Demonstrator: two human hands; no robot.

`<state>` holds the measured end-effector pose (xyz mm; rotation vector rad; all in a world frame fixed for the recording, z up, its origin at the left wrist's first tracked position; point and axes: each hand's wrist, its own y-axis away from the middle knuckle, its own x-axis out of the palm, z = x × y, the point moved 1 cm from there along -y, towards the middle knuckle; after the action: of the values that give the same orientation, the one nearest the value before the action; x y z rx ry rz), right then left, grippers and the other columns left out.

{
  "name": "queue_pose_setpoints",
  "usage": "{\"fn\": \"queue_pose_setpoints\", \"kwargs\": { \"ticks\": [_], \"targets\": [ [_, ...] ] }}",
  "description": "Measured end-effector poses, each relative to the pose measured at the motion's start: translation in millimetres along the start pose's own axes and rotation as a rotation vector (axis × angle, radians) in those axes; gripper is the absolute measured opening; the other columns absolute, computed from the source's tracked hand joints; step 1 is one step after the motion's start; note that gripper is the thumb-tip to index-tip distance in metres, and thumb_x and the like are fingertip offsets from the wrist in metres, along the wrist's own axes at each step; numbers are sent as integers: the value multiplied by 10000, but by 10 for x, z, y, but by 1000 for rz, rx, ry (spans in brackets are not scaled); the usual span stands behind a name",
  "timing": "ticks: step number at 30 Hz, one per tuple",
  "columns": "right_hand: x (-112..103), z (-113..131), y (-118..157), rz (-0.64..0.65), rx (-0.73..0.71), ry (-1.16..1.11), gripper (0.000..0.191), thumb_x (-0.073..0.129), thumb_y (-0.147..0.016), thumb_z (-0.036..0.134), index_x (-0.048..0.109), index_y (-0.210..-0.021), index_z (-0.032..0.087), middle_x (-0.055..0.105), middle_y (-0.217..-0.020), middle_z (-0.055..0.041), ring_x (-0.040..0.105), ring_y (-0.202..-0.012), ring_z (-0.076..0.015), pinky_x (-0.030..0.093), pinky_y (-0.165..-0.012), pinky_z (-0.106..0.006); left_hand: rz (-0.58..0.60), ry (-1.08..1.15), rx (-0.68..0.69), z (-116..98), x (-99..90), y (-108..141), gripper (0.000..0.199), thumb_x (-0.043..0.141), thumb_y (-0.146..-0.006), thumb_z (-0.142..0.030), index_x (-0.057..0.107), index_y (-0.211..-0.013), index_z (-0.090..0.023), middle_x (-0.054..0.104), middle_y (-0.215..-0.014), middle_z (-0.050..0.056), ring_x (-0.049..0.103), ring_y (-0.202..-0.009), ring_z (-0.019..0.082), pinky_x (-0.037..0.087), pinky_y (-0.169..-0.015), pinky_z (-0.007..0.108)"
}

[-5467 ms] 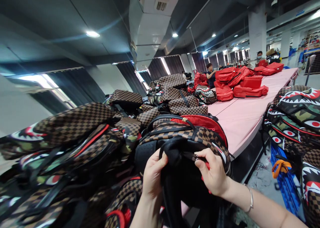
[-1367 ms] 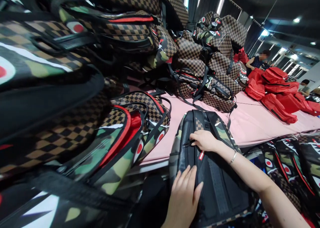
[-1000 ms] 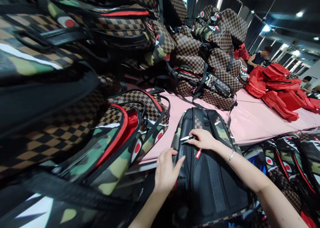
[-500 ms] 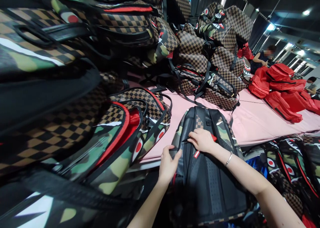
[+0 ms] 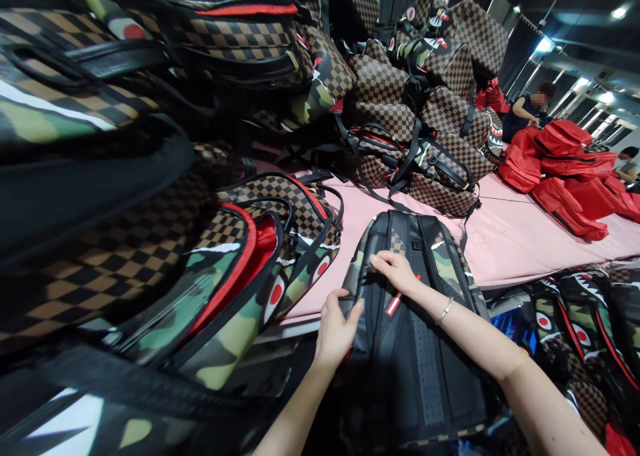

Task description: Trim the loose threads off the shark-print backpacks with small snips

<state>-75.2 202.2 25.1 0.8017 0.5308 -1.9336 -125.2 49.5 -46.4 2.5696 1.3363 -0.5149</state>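
Observation:
A backpack (image 5: 425,356) with a black padded back panel and camouflage and checkered sides lies back-up in front of me, partly over the table edge. My left hand (image 5: 337,326) is closed around its left side by the black shoulder strap, thumb on top. Over the upper part of that strap, my right hand (image 5: 395,273) is in a pinch; what its fingertips hold is too small to make out. A bit of red shows under the right palm, its kind unclear. A red-and-white tag (image 5: 393,304) lies on the back panel below this hand.
Piled checkered and camouflage bags (image 5: 240,49) crowd the left, one open with a red lining (image 5: 260,243). More checkered bags (image 5: 380,83) stand behind on the pink table cover (image 5: 520,243). Red bags (image 5: 570,176) and a person (image 5: 520,113) are farther right. More backpacks (image 5: 575,323) sit lower right.
My right hand has shifted slightly left and up along the strap. The dark pointed tip that stuck out from its fingers no longer shows. My left hand keeps its hold.

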Motion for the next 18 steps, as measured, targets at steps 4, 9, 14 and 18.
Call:
{"fn": "queue_pose_setpoints", "kwargs": {
  "ticks": [4,9,14,18],
  "targets": [
    [-153,68,127,-35,-47,375,261,419,-895,407,544,-820,191,575,-747,3,520,-725,-142,338,-635,-224,-33,-70,109,-78,-52,-9,399,505,-718,-472,467,-993,-184,543,-1050,124,500,-1047,309,375,-905,473],
    [-289,212,332,38,-243,785,177,458,-884,332,538,-872,174,579,-852,-71,506,-821,-197,357,-691,-281,-83,-131,208,-85,-30,-1,383,468,-761,-450,477,-1021,-169,565,-1044,133,502,-1058,299,376,-919,467],
    [-254,325,399,55,-284,907,150,430,-894,267,538,-878,164,564,-851,-89,485,-838,-223,347,-668,-310,-108,-136,224,-49,9,14,394,471,-771,-452,477,-1036,-160,561,-1059,138,498,-1068,297,375,-933,464],
    [-233,334,388,116,-340,925,151,418,-899,242,545,-886,160,565,-844,-89,488,-814,-210,345,-664,-307,-117,-134,231,-33,20,12,388,484,-765,-441,480,-1034,-162,566,-1050,133,504,-1060,298,382,-928,472]
  ]
}}
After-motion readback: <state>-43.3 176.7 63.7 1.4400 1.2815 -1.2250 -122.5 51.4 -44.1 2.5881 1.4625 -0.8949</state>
